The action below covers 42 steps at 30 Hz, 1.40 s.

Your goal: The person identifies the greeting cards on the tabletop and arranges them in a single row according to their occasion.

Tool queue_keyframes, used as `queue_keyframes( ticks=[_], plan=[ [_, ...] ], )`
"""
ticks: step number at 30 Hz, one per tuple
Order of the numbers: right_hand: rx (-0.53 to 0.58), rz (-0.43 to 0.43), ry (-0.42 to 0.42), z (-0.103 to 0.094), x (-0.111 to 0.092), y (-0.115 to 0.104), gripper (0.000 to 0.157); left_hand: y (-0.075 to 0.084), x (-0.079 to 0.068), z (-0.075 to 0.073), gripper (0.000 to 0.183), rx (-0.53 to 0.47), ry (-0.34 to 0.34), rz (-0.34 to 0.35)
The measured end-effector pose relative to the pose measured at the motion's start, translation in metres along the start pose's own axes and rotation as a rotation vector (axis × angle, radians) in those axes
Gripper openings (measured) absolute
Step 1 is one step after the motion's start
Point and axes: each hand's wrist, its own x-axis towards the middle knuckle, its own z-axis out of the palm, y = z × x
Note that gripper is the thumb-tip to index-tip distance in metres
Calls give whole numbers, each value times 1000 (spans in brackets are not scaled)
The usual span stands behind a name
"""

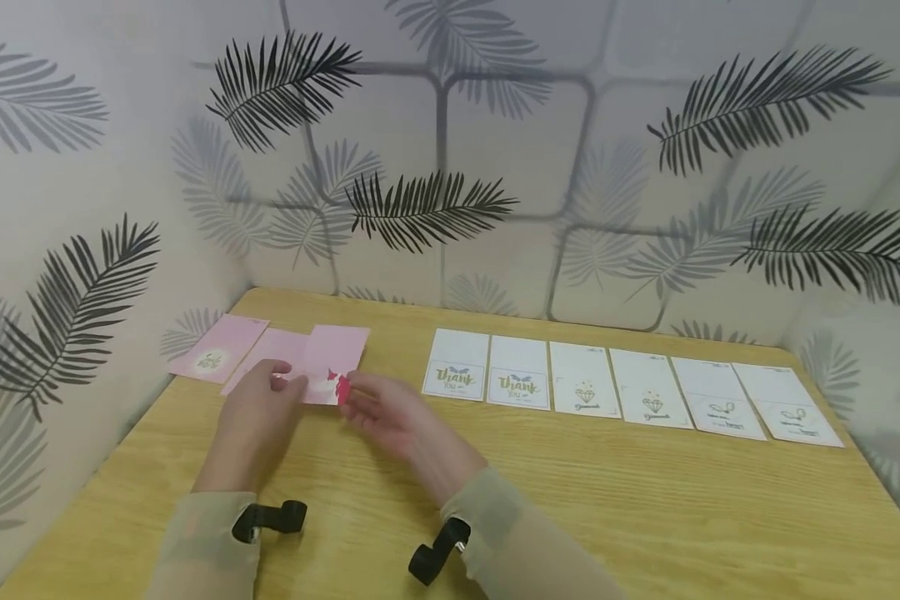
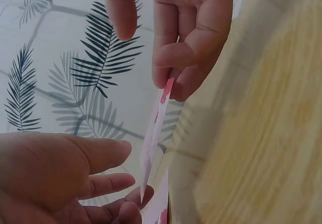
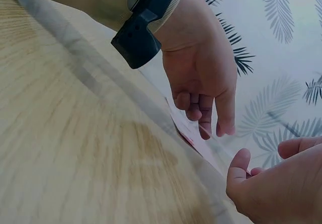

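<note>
A pink card [image 1: 335, 346] with a red floral print at its lower right corner is between the two hands at the left of the table. The right hand [image 1: 401, 421] pinches that corner between its fingers. In the left wrist view the card [image 2: 153, 133] appears nearly edge-on, slanting down from the right hand's fingers [image 2: 176, 58]. The left hand [image 1: 251, 425] is at its left edge, fingers loosely bent; one fingertip [image 2: 146, 195] meets the card's end while the thumb stays apart. A second pink card [image 1: 273, 346] lies partly hidden behind the held one and the left hand.
Another pink card [image 1: 221, 342] lies at the table's far left corner. To the right, a row of several white cards [image 1: 521, 358] with printed designs runs along the back of the wooden table [image 1: 607, 517]. A leaf-patterned wall [image 1: 510, 142] stands behind and at the sides.
</note>
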Motion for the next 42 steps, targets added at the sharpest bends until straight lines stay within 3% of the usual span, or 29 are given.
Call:
queue_keyframes(
  ticks=[9,16,21,30,36,42],
  plan=[
    [24,-34,6,-26,-13,-26,38,18,15,9,54,-54,15,121],
    [-40,-71,-13,-40,-20,-42,43,34,23,21,48,-114,-1,150],
    [-96,-114,-16,-49,-21,-50,43,45,29,27,46,-127,11,133],
    [-72,-154,-32,-59,-14,-57,47,58,45,36,42,-203,-9,83],
    [-93,-167,-4,-64,-12,-57,51,60,56,45,41,-193,-41,65],
    [-138,-161,6,-67,-13,-56,54,57,55,52,39,-217,-82,31]
  ],
)
